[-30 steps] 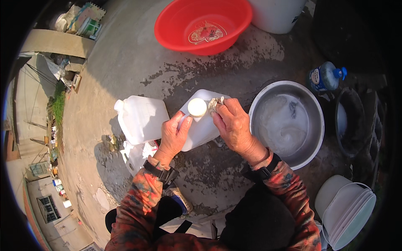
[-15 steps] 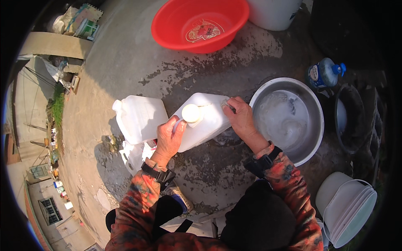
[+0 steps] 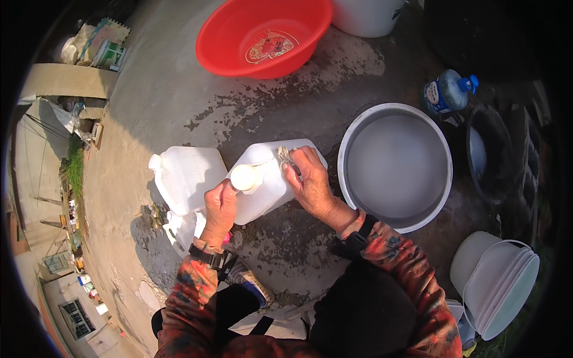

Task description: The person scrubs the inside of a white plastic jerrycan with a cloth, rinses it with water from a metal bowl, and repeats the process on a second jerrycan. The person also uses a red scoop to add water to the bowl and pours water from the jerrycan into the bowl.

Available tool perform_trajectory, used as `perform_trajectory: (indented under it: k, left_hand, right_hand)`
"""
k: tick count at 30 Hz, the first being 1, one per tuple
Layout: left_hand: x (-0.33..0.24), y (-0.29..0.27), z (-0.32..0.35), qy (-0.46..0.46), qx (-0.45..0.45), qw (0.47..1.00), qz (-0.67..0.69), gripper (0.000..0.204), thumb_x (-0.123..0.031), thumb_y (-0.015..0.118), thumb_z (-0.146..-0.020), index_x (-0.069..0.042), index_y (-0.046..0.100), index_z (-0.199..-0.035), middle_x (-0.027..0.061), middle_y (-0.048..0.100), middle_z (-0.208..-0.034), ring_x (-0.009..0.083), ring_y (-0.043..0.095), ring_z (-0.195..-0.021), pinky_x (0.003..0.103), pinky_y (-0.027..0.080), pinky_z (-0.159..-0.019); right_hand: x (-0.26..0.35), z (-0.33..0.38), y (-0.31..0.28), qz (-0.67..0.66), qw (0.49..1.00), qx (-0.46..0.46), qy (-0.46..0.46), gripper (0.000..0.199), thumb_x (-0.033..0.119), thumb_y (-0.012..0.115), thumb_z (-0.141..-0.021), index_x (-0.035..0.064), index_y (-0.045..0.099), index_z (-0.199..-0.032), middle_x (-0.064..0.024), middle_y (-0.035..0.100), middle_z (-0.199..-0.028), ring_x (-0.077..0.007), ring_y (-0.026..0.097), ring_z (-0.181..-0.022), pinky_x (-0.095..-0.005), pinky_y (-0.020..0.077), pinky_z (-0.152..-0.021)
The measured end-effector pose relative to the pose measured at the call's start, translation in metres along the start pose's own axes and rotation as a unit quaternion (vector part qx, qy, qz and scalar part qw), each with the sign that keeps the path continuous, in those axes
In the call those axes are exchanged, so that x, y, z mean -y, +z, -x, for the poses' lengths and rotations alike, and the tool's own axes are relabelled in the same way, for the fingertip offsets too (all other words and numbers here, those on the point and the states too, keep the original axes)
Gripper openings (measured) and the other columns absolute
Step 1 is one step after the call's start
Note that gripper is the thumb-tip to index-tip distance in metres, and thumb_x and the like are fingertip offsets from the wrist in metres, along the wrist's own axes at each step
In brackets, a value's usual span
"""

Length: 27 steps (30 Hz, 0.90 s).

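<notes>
My right hand [image 3: 310, 182] has slid its rag [image 3: 285, 156] up the jug [image 3: 268, 185]; my left hand [image 3: 219, 206] still grips it, scrubbing underway.

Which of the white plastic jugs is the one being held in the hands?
The tilted jug nearer the metal basin. The left hand grips it by its capped neck; the right hand presses a cloth on it. The other jug stands untouched beside it.

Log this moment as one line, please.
left hand steadies white plastic jug | right hand presses rag on it | grey metal basin beside
</notes>
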<state>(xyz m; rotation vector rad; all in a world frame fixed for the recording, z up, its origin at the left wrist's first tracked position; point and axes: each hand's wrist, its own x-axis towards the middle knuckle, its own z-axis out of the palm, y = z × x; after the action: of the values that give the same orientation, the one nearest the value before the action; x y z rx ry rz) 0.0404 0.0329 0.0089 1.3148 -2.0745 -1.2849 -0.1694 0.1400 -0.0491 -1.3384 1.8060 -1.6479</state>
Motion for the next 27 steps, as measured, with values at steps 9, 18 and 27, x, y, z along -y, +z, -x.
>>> perform_trajectory:
  k: [9, 18, 27]
  left_hand:
    - [0.009, -0.020, 0.017, -0.042, 0.012, 0.999, 0.026, 0.049, -0.039, 0.050, -0.104, 0.006, 0.067, -0.097, -0.0024, 0.055, -0.074, 0.0081, 0.048, -0.071, 0.027, 0.041, -0.062]
    - [-0.003, -0.016, 0.006, 0.008, -0.006, 1.000, 0.017, 0.041, -0.030, 0.052, -0.104, 0.003, 0.056, -0.081, -0.0022, 0.047, -0.067, 0.0080, 0.042, -0.064, 0.028, 0.037, -0.057]
    - [0.005, -0.008, -0.016, 0.088, -0.020, 0.991, -0.097, 0.036, -0.027, 0.054, -0.102, 0.001, 0.051, -0.079, 0.0081, 0.041, -0.061, 0.0151, 0.039, -0.058, 0.034, 0.038, -0.054]
  right_hand:
    - [-0.102, 0.019, 0.002, 0.108, 0.983, -0.007, 0.145, 0.014, 0.010, 0.064, -0.089, 0.0016, 0.063, -0.100, -0.0165, 0.065, -0.098, -0.0391, 0.060, -0.089, -0.0488, 0.0505, -0.082]
    - [-0.082, 0.008, -0.122, 0.119, 0.959, -0.050, 0.252, 0.017, 0.012, 0.063, -0.087, 0.0024, 0.064, -0.101, -0.0173, 0.067, -0.090, -0.0383, 0.066, -0.084, -0.0476, 0.0523, -0.076]
    - [-0.178, 0.092, -0.142, 0.459, 0.847, 0.210, 0.167, 0.050, 0.019, 0.074, -0.085, 0.0122, 0.053, -0.130, -0.0186, 0.051, -0.134, -0.0399, 0.060, -0.112, -0.0480, 0.0539, -0.092]
